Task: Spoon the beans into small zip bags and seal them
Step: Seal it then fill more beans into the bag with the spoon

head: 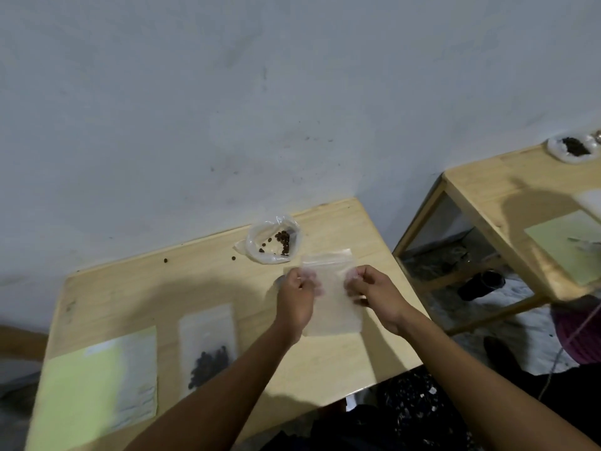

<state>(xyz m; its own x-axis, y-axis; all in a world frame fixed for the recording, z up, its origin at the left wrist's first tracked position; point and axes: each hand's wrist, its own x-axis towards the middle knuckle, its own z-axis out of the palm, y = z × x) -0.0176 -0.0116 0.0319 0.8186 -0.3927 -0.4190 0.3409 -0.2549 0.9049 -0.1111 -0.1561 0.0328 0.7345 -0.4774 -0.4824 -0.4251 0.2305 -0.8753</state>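
An empty zip bag (330,297) hung between both hands over the counter (328,372); the left hand (296,299) pinched its left edge, the right hand (374,296) its right. Beans (282,244) sat in an open bag beyond.

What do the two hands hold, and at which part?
Both the left hand and right hand pinch the empty clear plastic zip bag at its side edges, near the top.
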